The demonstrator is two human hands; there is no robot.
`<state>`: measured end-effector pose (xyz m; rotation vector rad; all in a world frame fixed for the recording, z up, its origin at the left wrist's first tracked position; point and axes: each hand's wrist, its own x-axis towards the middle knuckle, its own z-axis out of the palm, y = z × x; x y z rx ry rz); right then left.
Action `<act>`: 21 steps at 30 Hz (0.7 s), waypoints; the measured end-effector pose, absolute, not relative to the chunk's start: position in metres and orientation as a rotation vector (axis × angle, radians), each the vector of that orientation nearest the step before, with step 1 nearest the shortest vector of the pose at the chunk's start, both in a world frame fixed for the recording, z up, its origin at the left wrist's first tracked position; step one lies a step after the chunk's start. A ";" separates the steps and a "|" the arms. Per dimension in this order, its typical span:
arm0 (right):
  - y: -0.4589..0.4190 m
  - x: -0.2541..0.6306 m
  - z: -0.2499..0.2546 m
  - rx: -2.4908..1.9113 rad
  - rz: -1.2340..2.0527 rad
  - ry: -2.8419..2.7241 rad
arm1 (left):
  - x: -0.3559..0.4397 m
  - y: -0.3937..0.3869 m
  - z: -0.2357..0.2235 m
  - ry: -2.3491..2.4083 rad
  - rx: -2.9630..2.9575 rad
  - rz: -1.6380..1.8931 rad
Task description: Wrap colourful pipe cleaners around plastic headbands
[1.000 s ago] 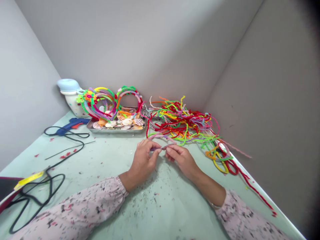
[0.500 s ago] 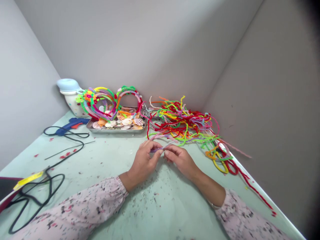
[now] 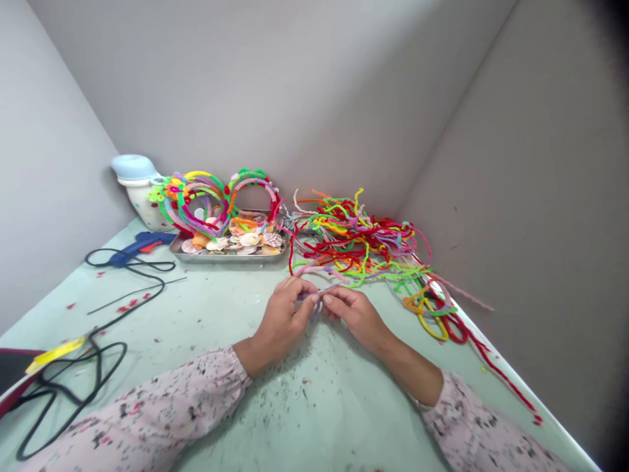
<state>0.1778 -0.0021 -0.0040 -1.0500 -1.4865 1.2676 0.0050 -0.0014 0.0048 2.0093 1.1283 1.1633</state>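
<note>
Over the middle of the table, my left hand (image 3: 287, 311) and my right hand (image 3: 358, 316) meet with fingertips nearly touching. Both are closed in a pinch on a purple pipe cleaner (image 3: 316, 309); one short end of it hangs down between the thumbs. A pale lilac stretch runs up toward my right fingertips. Just beyond the fingers arches a thin pink and lilac fuzzy band (image 3: 322, 269). Whether it joins the piece in my fingers is hidden by the hands.
Behind lies a tangled heap of colourful pipe cleaners (image 3: 354, 233). Fuzzy headbands (image 3: 253, 177) stand on a metal tray (image 3: 230, 258) of seashells. At left are a blue glue gun (image 3: 137, 248), its black cord (image 3: 101, 360) and a lidded white cup (image 3: 145, 203). Walls close in the table.
A purple end now hangs below my fingertips, where none showed before. The pale stretch between the hands has shifted slightly. Both hands stay almost in place.
</note>
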 end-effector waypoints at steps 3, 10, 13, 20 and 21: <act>-0.002 0.178 -0.005 -1.056 1.263 -1.474 | 0.005 -0.001 0.005 1.132 2.011 1.155; -0.001 0.180 -0.005 -1.077 1.245 -1.404 | 0.006 -0.001 0.006 1.124 2.023 1.129; -0.001 0.180 -0.006 -1.083 1.242 -1.378 | 0.006 -0.001 0.005 1.117 2.013 1.109; -0.002 0.180 -0.008 -1.075 1.249 -1.349 | 0.005 -0.001 0.004 1.107 2.033 1.077; -0.001 0.180 -0.008 -1.078 1.246 -1.349 | 0.005 -0.002 0.005 1.107 2.047 1.077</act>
